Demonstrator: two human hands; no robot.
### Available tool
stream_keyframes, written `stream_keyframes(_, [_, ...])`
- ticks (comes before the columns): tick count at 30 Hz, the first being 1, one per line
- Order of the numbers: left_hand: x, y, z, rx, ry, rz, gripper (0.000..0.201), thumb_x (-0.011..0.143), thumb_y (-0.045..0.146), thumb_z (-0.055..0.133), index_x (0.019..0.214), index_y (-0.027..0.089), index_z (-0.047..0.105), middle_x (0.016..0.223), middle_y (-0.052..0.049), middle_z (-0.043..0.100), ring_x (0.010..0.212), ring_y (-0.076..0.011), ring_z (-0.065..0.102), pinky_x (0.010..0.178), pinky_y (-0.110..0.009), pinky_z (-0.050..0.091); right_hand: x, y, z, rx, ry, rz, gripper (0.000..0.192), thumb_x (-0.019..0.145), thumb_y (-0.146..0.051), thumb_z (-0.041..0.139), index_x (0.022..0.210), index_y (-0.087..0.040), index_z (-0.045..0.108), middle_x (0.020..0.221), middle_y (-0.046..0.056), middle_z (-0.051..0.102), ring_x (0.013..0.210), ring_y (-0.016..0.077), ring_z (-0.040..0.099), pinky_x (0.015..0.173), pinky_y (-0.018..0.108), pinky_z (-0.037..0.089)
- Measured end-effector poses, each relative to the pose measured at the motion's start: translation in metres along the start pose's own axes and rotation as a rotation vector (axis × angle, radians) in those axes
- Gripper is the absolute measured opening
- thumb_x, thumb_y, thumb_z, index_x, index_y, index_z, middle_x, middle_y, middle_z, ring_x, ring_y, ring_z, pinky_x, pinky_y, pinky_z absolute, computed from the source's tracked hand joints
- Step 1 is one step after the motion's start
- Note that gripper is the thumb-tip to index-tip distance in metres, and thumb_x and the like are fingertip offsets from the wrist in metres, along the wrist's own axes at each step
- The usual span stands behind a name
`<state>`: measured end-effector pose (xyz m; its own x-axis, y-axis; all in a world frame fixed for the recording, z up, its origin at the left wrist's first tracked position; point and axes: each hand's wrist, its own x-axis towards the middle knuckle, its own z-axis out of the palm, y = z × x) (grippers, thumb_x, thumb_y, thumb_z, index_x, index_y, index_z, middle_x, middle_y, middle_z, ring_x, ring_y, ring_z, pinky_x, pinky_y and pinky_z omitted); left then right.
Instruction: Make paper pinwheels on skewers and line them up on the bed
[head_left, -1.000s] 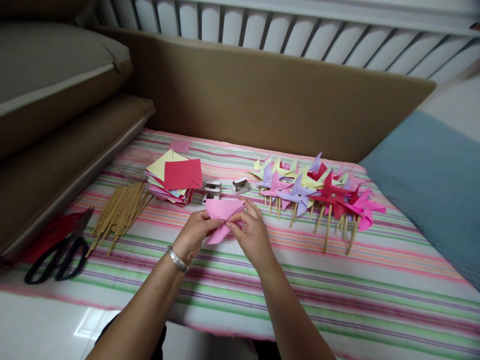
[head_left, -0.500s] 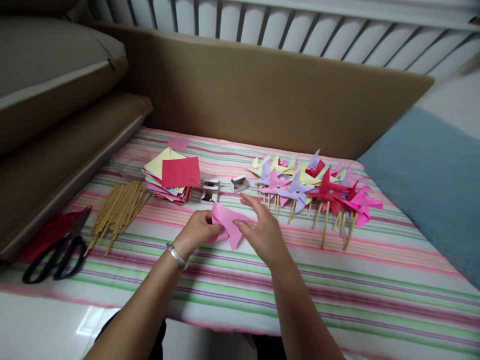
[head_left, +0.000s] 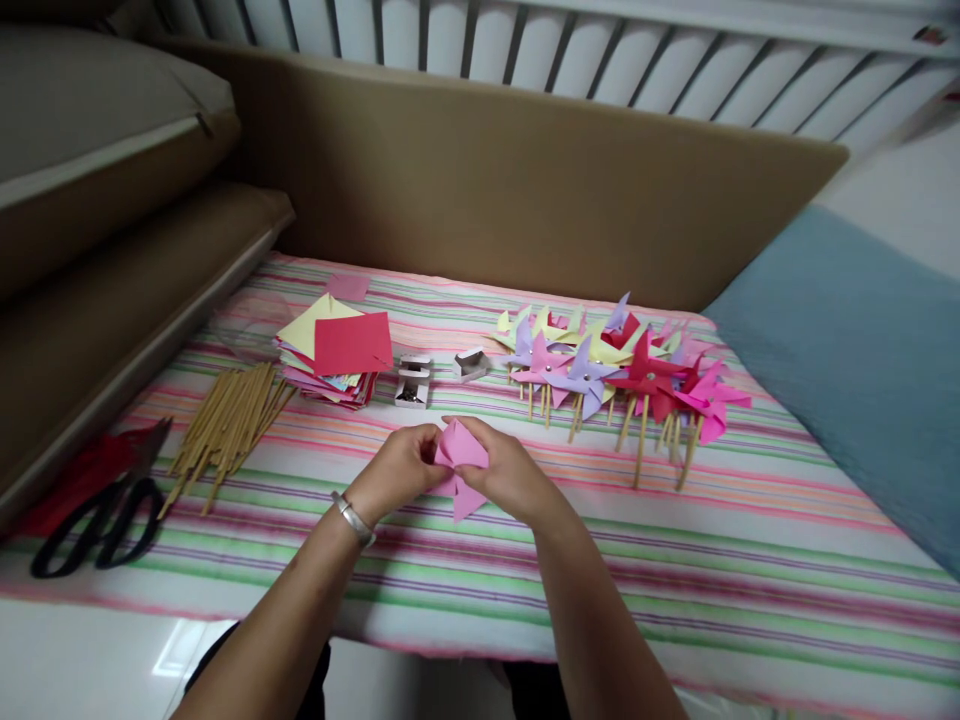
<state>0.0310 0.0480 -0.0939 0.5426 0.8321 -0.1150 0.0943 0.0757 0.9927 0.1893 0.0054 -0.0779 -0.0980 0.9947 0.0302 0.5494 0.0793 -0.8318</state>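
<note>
Between my hands is a pink paper pinwheel (head_left: 466, 447), partly folded, its corners bent in toward the middle. My left hand (head_left: 405, 462) pinches its left side, with a silver bangle on the wrist. From the other side my right hand (head_left: 510, 470) grips it, thumb pressed near the centre. Fingers cover parts of the paper. Just beyond the hands sit a small white box (head_left: 412, 382) with small dark metal pieces inside and another open white box (head_left: 471, 364).
Finished pinwheels (head_left: 589, 375) on sticks lie at the right. To the left are stacked paper squares (head_left: 352, 345), a bundle of wooden sticks (head_left: 225, 425) and black-handled scissors (head_left: 105, 515) by red material (head_left: 75, 480). A brown board (head_left: 525, 190) stands behind the striped cloth (head_left: 675, 590).
My right hand has closed in from the right and now grips the pink paper. Another part of the paper is folded toward the centre. The view has shifted slightly.
</note>
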Motion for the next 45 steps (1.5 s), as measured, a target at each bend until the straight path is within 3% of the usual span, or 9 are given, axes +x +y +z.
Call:
stream_keyframes(4, [0.001,0.008,-0.003,-0.117,0.218,0.02,0.052,0.053,0.015,0.075,0.103,0.019,0.062,0.087,-0.003,0.065,0.079,-0.0161,0.059,0.07,-0.026,0.044,0.007,0.01,-0.001,0.204,0.092,0.094,0.057,0.065,-0.011,0.056,0.121,-0.023,0.053,0.11,0.004,0.065,0.097,0.0218,0.061,0.084,0.036,0.049])
stream_keyframes(6, [0.001,0.01,-0.002,-0.298,0.331,-0.013,0.059,0.053,0.02,0.078,0.109,0.021,0.059,0.1,-0.006,0.065,0.088,-0.0178,0.06,0.076,-0.029,0.045,0.011,0.016,0.0,0.347,0.191,0.147,0.056,0.064,-0.014,0.059,0.12,-0.021,0.053,0.109,0.005,0.065,0.096,0.0222,0.061,0.08,0.035,0.05])
stream_keyframes(12, [0.002,0.002,0.012,-0.661,0.157,-0.172,0.027,0.059,0.028,0.077,0.081,0.014,0.07,0.077,-0.005,0.07,0.072,-0.0147,0.063,0.073,-0.027,0.045,0.016,0.015,0.014,0.61,0.407,0.157,0.052,0.065,-0.019,0.064,0.115,-0.02,0.053,0.105,0.005,0.066,0.095,0.0226,0.061,0.082,0.036,0.05])
stream_keyframes(25, [0.006,-0.005,0.012,-0.707,0.269,-0.176,0.019,0.057,0.019,0.077,0.073,0.01,0.072,0.066,-0.005,0.071,0.059,-0.0119,0.061,0.063,-0.023,0.045,0.016,0.003,0.034,0.76,0.392,0.171,0.052,0.066,-0.021,0.065,0.116,-0.02,0.052,0.099,0.004,0.067,0.088,0.0204,0.063,0.079,0.033,0.05])
stream_keyframes(30, [0.009,-0.003,-0.005,-0.716,0.411,-0.186,0.016,0.051,0.016,0.079,0.063,0.011,0.07,0.06,-0.003,0.069,0.054,-0.0107,0.059,0.058,-0.022,0.043,0.013,0.002,0.029,0.556,0.403,0.168,0.053,0.076,-0.029,0.059,0.126,-0.021,0.045,0.073,-0.001,0.062,0.066,0.0153,0.06,0.063,0.029,0.05])
stream_keyframes(34, [0.01,0.001,-0.021,-0.754,0.462,-0.176,0.016,0.048,0.014,0.079,0.058,0.01,0.068,0.056,-0.002,0.068,0.052,-0.01,0.057,0.055,-0.021,0.043,0.007,-0.003,0.021,0.195,0.424,-0.101,0.028,0.081,-0.022,0.054,0.109,-0.023,0.06,0.096,0.005,0.063,0.09,0.0181,0.06,0.082,0.035,0.049])
stream_keyframes(37, [0.009,0.003,-0.027,-0.79,0.463,-0.164,0.015,0.048,0.013,0.079,0.058,0.011,0.067,0.055,-0.001,0.068,0.051,-0.01,0.058,0.054,-0.02,0.044,0.003,-0.005,0.018,-0.099,0.319,-0.322,0.027,0.08,-0.014,0.054,0.101,-0.025,0.064,0.124,0.008,0.053,0.117,0.0229,0.047,0.099,0.043,0.038])
stream_keyframes(41, [0.008,0.007,-0.027,-0.802,0.468,-0.169,0.015,0.048,0.012,0.078,0.058,0.011,0.068,0.055,-0.001,0.068,0.05,-0.01,0.059,0.052,-0.019,0.044,0.004,-0.002,0.022,-0.26,0.242,-0.376,0.028,0.079,-0.01,0.052,0.101,-0.022,0.062,0.143,0.009,0.035,0.132,0.0259,0.03,0.105,0.049,0.031])
stream_keyframes(45, [0.008,0.008,-0.026,-0.771,0.47,-0.18,0.016,0.045,0.013,0.079,0.055,0.01,0.067,0.051,-0.001,0.066,0.047,-0.0096,0.056,0.049,-0.019,0.043,0.006,0.001,0.027,-0.287,0.291,-0.39,0.016,0.082,-0.013,0.051,0.088,-0.021,0.063,0.139,0.009,0.041,0.13,0.0247,0.033,0.104,0.047,0.033])
